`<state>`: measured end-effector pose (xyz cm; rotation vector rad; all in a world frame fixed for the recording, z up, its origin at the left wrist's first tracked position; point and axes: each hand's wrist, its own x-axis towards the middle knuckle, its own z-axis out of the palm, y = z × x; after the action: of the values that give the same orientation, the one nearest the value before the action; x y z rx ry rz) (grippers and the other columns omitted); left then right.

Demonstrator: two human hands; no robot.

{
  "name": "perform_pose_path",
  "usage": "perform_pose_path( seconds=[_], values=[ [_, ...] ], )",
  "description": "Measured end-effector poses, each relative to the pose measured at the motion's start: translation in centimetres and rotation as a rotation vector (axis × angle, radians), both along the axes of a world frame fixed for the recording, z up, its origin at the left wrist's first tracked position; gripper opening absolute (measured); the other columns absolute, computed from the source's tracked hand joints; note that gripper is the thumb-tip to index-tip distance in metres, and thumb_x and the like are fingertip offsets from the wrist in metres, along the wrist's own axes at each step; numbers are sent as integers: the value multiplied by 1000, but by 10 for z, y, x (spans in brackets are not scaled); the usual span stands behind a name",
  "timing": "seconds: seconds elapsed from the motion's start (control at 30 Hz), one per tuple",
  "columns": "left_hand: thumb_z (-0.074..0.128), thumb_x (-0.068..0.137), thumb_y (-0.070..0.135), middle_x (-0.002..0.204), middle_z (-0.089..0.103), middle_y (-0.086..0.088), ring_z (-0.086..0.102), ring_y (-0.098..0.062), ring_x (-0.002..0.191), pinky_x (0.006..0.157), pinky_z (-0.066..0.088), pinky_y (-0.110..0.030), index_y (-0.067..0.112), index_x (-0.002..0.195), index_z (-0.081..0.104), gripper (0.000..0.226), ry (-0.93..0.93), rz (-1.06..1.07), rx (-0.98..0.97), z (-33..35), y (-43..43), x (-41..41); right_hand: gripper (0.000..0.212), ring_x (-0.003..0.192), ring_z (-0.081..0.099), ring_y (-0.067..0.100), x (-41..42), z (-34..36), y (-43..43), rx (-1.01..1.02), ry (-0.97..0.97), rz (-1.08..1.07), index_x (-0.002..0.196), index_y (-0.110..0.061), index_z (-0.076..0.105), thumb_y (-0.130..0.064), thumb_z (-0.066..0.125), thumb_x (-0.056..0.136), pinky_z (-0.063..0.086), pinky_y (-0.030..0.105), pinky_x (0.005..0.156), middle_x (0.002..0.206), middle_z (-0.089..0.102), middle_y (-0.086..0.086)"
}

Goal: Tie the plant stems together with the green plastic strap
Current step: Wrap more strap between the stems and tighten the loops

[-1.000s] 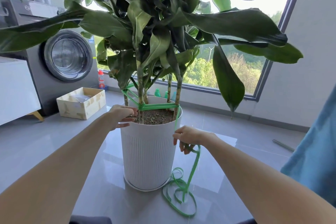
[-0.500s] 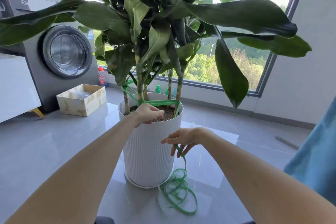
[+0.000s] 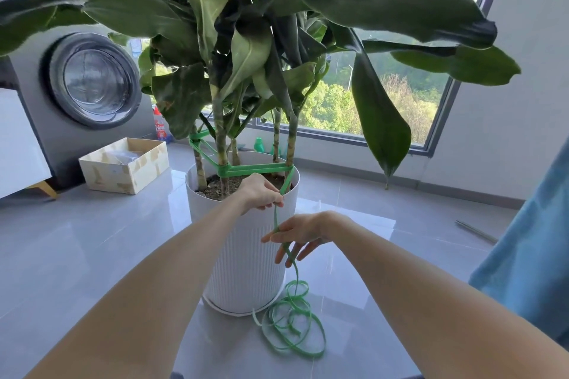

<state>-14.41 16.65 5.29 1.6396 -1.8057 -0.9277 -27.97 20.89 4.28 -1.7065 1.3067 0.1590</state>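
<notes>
Green plastic strap (image 3: 255, 168) is wound around the plant stems (image 3: 221, 144) just above the soil (image 3: 220, 184), at the centre of the frame. One flat band runs level between two front stems, and more turns climb to the stem at the left. From the right-hand stem the strap drops over the rim of the white ribbed pot (image 3: 246, 271) and passes through both hands. It ends in a loose coil (image 3: 292, 328) on the grey tiled floor (image 3: 92, 240), just beside the pot's base at lower centre.

The left hand (image 3: 260, 192) reaches in from the lower left and hovers over the pot's rim, its fingers (image 3: 274, 200) curled together and pinching the strap. Just below it, in front of the pot wall, the right hand (image 3: 300, 229) pinches the same strand between thumb and forefinger. Its other fingers (image 3: 295, 255) hang spread apart, with the strap running down between them.

Large dark leaves (image 3: 385, 9) fill the top of the frame. At the left, a grey washing machine (image 3: 92, 80) and an open cardboard box (image 3: 123, 168) stand on the floor. A window (image 3: 400, 108) showing trees lies behind the plant at the right, and blue fabric (image 3: 529, 240) fills the right edge.
</notes>
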Motion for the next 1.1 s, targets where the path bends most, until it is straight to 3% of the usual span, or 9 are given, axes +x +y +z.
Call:
perform_pose_path(
  seconds=[0.2,0.33,0.47,0.67,0.83,0.97,1.1],
  values=[
    [67,83,12,79,73,-2,61,-8,62,56,53,-17,7,81,76,10,15,102,-19,8,5,13,42,113,62,25,7,-3,1,9,86,-1,143,-27,38,-37,34,102,47,34,96,126,64,4],
    [68,81,17,75,74,1,67,-13,74,72,58,-26,13,72,77,13,-22,138,-84,12,9,33,56,114,61,21,10,-2,5,-8,181,49,143,-25,39,-49,48,94,46,38,101,127,63,0],
    [67,84,22,73,73,1,66,-11,75,81,56,-32,15,71,78,18,-150,157,-253,18,21,45,68,113,62,19,16,2,9,-47,255,121,143,-27,40,-46,67,83,47,39,101,130,60,1],
    [69,84,24,61,70,4,68,-8,68,87,53,-29,15,70,77,18,-162,191,-328,20,33,65,77,121,56,22,21,6,12,-39,331,175,146,-27,35,-45,71,80,45,42,104,138,53,4],
    [69,85,23,69,73,0,67,-4,59,81,56,-27,11,79,77,16,-134,198,-338,21,33,83,80,123,55,21,22,10,9,-31,294,160,146,-30,32,-43,73,79,46,41,103,144,47,3],
    [71,83,26,79,74,-6,63,-12,66,68,47,-23,9,87,77,19,-189,256,-389,23,34,88,68,113,61,20,20,6,1,-127,245,62,140,-25,45,-39,74,79,49,39,98,136,55,4],
    [72,82,25,88,74,-9,58,-13,69,68,43,-25,5,91,76,22,-176,303,-413,22,31,86,23,88,68,19,21,-1,-14,-448,133,-185,110,-20,67,-22,64,87,53,29,74,110,68,5]
  ],
)
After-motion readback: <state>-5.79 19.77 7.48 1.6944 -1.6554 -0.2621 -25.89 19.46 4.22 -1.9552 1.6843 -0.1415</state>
